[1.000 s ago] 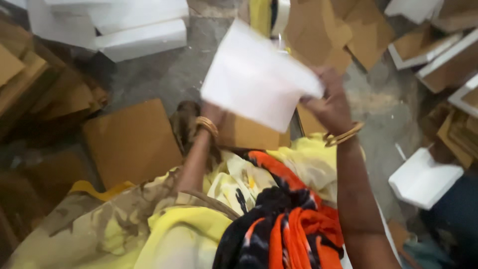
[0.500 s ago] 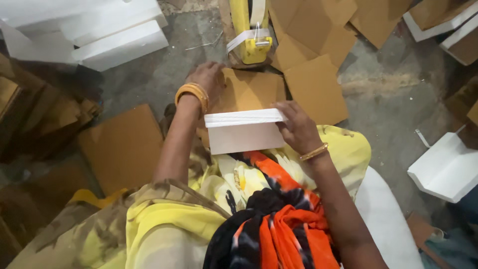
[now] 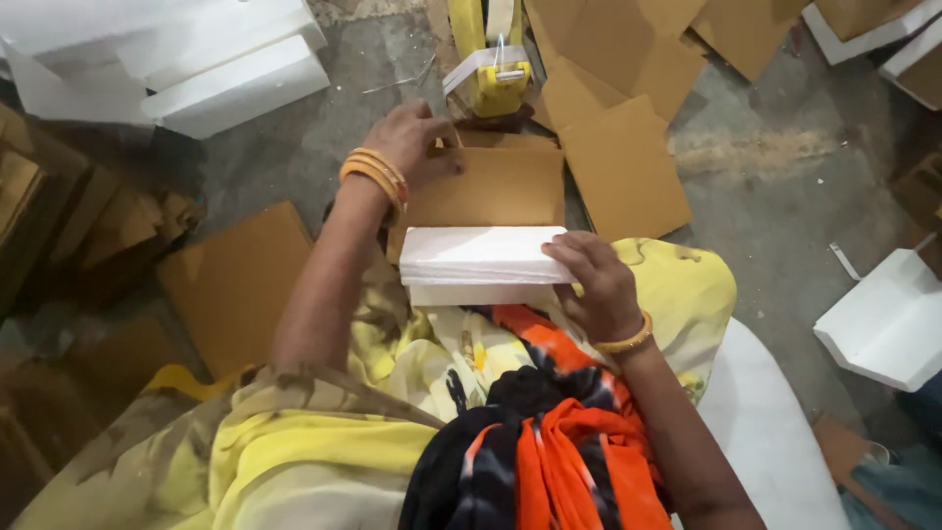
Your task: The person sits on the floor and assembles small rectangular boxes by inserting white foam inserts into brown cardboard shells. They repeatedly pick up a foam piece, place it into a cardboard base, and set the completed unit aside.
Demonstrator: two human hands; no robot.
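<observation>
Foam (image 3: 478,257) now lies flat across my lap, where half a second ago I held it tilted on edge and a second ago lifted high over the floor. My right hand (image 3: 601,285) clamps its right end, thumb under and fingers curled over the top face. Beyond that grip, my left hand (image 3: 417,137) has come forward onto a card sheet (image 3: 491,186), fingers closed on its far edge; the sheet's near edge is just behind the foam. I judge the slab is settled and the sheet is being drawn to it. Past my left hand stands a yellow tape dispenser (image 3: 491,74), untouched. More card sheets lie beyond and to the right of it, and white foam blocks (image 3: 221,74) are stacked off to the left.
</observation>
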